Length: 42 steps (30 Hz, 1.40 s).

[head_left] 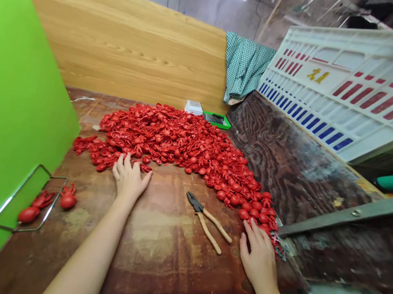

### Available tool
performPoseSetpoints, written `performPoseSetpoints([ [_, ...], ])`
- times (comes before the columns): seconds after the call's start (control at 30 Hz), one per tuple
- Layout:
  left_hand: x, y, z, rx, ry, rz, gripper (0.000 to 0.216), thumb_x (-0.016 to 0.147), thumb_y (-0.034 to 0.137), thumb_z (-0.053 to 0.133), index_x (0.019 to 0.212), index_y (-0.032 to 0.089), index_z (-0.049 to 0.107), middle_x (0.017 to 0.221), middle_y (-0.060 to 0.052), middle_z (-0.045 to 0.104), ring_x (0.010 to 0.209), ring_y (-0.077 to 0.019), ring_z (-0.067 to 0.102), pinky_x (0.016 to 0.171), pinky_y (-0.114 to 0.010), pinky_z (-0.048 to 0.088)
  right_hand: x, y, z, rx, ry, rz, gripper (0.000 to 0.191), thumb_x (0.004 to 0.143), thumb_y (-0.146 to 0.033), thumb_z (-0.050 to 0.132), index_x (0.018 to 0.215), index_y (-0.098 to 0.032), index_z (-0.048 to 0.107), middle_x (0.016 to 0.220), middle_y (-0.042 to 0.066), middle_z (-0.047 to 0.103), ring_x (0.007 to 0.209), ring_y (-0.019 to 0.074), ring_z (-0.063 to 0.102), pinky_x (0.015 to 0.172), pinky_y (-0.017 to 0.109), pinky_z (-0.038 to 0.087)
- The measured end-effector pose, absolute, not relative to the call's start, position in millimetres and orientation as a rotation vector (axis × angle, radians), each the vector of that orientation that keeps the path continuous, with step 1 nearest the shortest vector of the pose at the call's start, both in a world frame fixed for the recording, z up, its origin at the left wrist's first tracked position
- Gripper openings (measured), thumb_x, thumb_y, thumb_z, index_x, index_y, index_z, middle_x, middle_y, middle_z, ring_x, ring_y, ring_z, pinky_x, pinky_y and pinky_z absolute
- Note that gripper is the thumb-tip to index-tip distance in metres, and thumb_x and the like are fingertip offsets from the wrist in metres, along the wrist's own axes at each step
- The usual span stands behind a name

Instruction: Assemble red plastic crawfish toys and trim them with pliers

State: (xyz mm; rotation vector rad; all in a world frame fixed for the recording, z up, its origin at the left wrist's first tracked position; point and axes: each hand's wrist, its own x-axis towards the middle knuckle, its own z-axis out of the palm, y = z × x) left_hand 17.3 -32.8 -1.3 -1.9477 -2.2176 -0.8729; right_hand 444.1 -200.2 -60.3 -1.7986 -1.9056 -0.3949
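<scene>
A wide heap of small red plastic figures (pixel 168 134), round-bodied with thin limbs, curves across the wooden table. My left hand (pixel 130 178) lies at the heap's near left edge with its fingers spread, fingertips against the figures. At the heap's right end, my right hand (pixel 257 251) reaches with fingers apart, its tips touching or nearly touching the pieces. Between the hands rest pliers (pixel 206 220) with tan wrapped handles, held by neither. Off to the left, one red figure (pixel 68 197) sits alone, beside a bent metal wire frame (pixel 29 201) with red pieces inside it.
A green panel (pixel 10 99) walls off the left, and a wood-grain board (pixel 123 43) the back. On the right stand a white crate (pixel 344 87) and a metal bar (pixel 340 215). A small green tray (pixel 226 122) and checked cloth (pixel 246 67) are behind the heap.
</scene>
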Motion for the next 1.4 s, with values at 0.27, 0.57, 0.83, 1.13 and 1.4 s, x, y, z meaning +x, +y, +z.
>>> performPoseSetpoints([
  [0.27, 24, -23, -5, -2.191, -2.033, -1.833, 0.034, 0.078, 0.038, 0.081, 0.104, 0.02, 0.067, 0.143, -0.019, 0.064, 0.148, -0.0403, 0.047, 0.131, -0.068, 0.012, 407, -202, -33, -1.538, -1.706, -0.551, 0.026, 0.101, -0.022, 0.057, 0.123, -0.018, 0.069, 0.126, 0.017, 0.074, 0.117, 0.0318, 0.068, 0.104, 0.056, 0.055],
  [0.57, 19, -15, -18, -2.494, -2.14, -2.502, 0.066, 0.074, 0.039, 0.082, 0.13, 0.025, 0.051, 0.127, -0.01, 0.065, 0.074, -0.0133, 0.07, 0.067, -0.03, 0.06, 258, -22, 19, -1.578, -1.95, 0.046, 0.025, 0.097, -0.027, 0.063, 0.118, -0.018, 0.071, 0.111, 0.015, 0.076, 0.106, 0.0293, 0.066, 0.097, 0.041, 0.054],
  [0.83, 18, -20, -9, -2.56, -2.078, -2.769, 0.08, 0.069, 0.022, 0.082, 0.133, 0.033, 0.036, 0.16, -0.012, 0.041, 0.088, -0.0074, 0.064, 0.075, -0.023, 0.055, 221, 25, 10, -1.412, -1.648, 0.434, 0.013, 0.091, -0.035, 0.07, 0.09, -0.022, 0.068, 0.101, 0.013, 0.075, 0.103, 0.0287, 0.066, 0.092, 0.04, 0.056],
  [1.13, 22, -17, -12, -2.55, -1.983, -2.829, 0.085, 0.064, 0.017, 0.086, 0.132, 0.034, 0.037, 0.164, -0.012, 0.035, 0.097, -0.0124, 0.07, 0.086, -0.029, 0.057, 197, -2, -32, -1.033, -1.048, 0.943, 0.038, 0.089, -0.053, 0.074, 0.107, -0.022, 0.062, 0.089, 0.003, 0.075, 0.068, 0.016, 0.071, 0.057, 0.027, 0.056],
  [1.4, 20, -15, -10, -2.514, -2.008, -2.876, 0.078, 0.067, 0.02, 0.088, 0.132, 0.03, 0.046, 0.151, -0.009, 0.048, 0.097, -0.0134, 0.067, 0.084, -0.028, 0.058, 214, 47, -25, -0.848, -0.942, 1.262, 0.043, 0.074, -0.049, 0.09, 0.095, -0.025, 0.061, 0.075, -0.005, 0.069, 0.064, 0.0149, 0.072, 0.053, 0.024, 0.055],
])
